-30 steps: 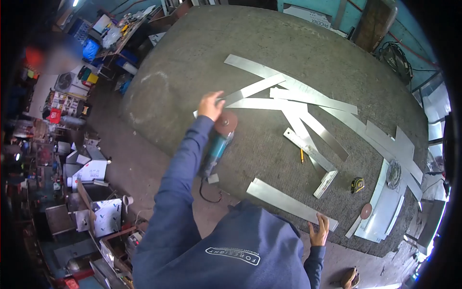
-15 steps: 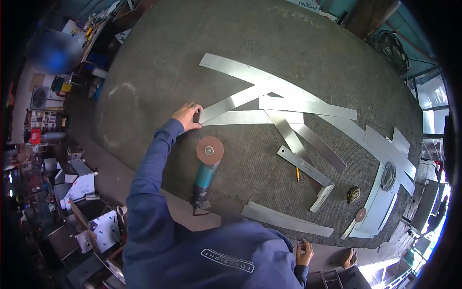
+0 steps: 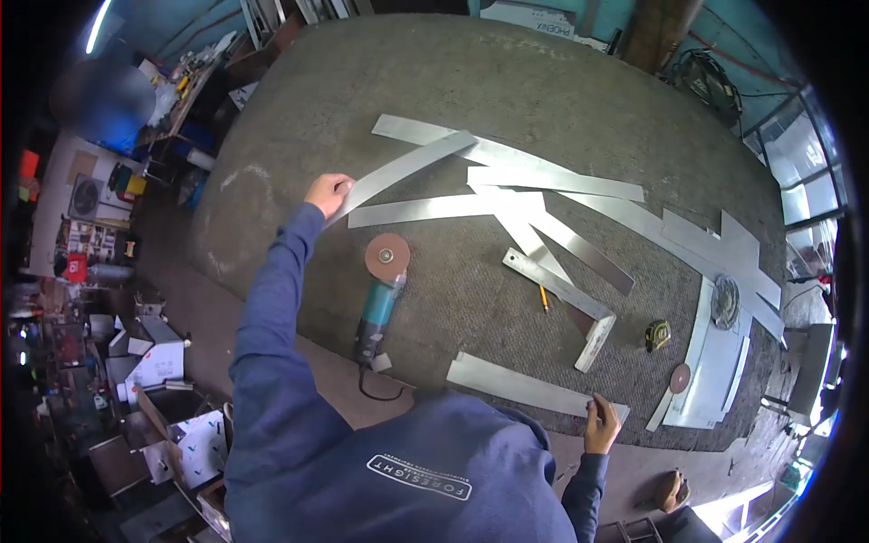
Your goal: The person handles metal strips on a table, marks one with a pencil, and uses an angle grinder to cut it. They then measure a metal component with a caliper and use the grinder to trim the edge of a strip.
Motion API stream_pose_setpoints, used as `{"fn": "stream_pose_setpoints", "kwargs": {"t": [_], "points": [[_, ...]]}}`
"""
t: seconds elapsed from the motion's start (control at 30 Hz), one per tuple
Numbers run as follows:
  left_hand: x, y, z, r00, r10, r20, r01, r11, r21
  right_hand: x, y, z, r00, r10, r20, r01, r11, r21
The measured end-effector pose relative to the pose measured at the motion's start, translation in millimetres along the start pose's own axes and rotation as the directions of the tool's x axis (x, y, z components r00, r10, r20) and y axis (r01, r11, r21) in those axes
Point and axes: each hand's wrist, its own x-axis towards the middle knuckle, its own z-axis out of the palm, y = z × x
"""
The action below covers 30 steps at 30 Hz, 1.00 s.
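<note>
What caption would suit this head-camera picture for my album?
Left hand grips a long silver metal strip; right hand touches a nearer silver strip; teal angle grinder lies between.

The strip [image 3: 407, 167] I hold is bare silver; my sleeve [image 3: 272, 299] navy. The grinder [image 3: 376, 312] is teal, its disc [image 3: 386, 256] rusty brown; the pencil [image 3: 543, 298] yellow; the table [image 3: 507, 81] dull grey.

My desk [image 3: 507, 81] has a rough grey top. Bare metal strips [image 3: 552, 181] lie crossed over its middle and right, and one long strip [image 3: 407, 167] slants out to the left. An angle grinder [image 3: 378, 299] lies near the left edge. A steel square [image 3: 561, 290], a pencil [image 3: 543, 297] and a tape measure [image 3: 658, 335] lie to its right, and a near strip [image 3: 516, 385] lies along the front edge.
</note>
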Motion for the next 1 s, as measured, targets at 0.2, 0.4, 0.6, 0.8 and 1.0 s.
{"fn": "stream_pose_setpoints", "kwargs": {"t": [0.2, 0.4, 0.6, 0.8, 1.0], "points": [[-130.8, 134.9, 11.7, 0.986, 0.147, -0.083, -0.135, 0.982, 0.131, -2.0, -55.1, -10.7, 0.93, -0.362, -0.065, 0.363, 0.932, -0.002], [-242.7, 224.7, 100.7, 0.82, 0.55, 0.158, -0.561, 0.827, 0.033, 4.0, -92.3, -50.1, 0.773, -0.623, 0.118, 0.633, 0.751, -0.185], [-302.4, 255.2, 194.5, 0.588, 0.71, 0.387, -0.75, 0.658, -0.067, -2.4, -1.1, -61.6, 0.768, -0.493, 0.409, 0.599, 0.778, -0.188], [-316.4, 244.4, 214.8, 0.639, 0.538, 0.549, -0.7, 0.703, 0.125, -10.1, 20.2, -42.6, 0.768, -0.561, 0.309, 0.625, 0.761, -0.172], [-342.5, 179.6, 287.8, 0.784, 0.472, 0.404, -0.61, 0.708, 0.357, -17.2, 68.6, 20.1, 0.8, -0.432, 0.416, 0.592, 0.68, -0.433]]}}
